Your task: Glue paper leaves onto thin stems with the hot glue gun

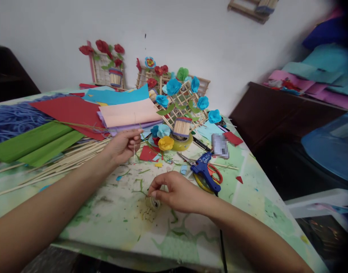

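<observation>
My left hand (125,146) is raised over the table with thumb and fingers pinched together. A thin pale thread (134,154) hangs beside those fingers, and they seem to grip it. Low over the table front, my right hand (176,191) has thumb and forefinger closed at the edge of a small clear spool (155,204). Past the hands, a bamboo-stick trellis (178,108) carries blue paper flowers (173,87) and a little stick basket (182,127). A blue glue gun (204,172) lies to the right, over orange-handled scissors (215,173).
On the left lie blue yarn (17,115), green crepe paper (34,142), red paper (71,112) and bamboo sticks (63,161). A yellow tape roll (183,143) sits under the trellis. Finished red-flower panels (105,64) lean against the wall. A black cord (223,250) crosses the front edge.
</observation>
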Action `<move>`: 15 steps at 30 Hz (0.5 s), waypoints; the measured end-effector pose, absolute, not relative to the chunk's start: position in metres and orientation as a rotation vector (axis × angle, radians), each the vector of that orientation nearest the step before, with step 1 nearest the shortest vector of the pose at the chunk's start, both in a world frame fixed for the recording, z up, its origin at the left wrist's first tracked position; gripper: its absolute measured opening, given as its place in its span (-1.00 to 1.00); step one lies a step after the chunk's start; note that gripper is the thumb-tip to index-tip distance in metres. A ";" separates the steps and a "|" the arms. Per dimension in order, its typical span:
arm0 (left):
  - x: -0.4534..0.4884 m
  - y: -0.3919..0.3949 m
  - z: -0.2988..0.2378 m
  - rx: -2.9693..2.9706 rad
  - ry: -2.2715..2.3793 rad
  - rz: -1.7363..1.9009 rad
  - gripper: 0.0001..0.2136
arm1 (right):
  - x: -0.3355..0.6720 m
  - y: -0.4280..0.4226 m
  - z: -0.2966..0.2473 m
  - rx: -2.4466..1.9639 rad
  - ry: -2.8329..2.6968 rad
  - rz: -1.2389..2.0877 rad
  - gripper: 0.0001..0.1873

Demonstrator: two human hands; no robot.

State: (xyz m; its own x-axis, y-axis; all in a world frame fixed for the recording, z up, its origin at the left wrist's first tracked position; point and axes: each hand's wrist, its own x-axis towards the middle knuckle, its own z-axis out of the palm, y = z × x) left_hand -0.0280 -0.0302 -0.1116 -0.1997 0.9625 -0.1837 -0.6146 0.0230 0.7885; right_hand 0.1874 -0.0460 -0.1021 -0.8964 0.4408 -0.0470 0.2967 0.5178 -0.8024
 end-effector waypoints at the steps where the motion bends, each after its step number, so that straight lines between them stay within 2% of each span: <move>1: -0.024 -0.032 -0.112 0.514 0.932 1.474 -0.82 | 0.189 -0.044 -0.100 -0.632 -2.565 1.281 -0.86; 4: -0.010 -0.040 -0.111 0.564 0.909 1.297 -0.80 | 0.196 -0.032 -0.093 -0.708 -2.398 1.171 -0.88; 7: 0.000 -0.049 -0.111 0.615 0.847 1.182 -0.78 | 0.202 -0.018 -0.087 -0.779 -2.183 1.222 -0.86; 11: 0.005 -0.055 -0.116 0.709 0.881 1.119 -0.87 | 0.211 -0.001 -0.080 -0.770 -2.001 1.260 -0.82; 15: 0.008 -0.054 -0.121 0.858 1.040 1.044 -0.87 | 0.231 0.020 -0.074 -0.857 -1.919 1.001 -0.82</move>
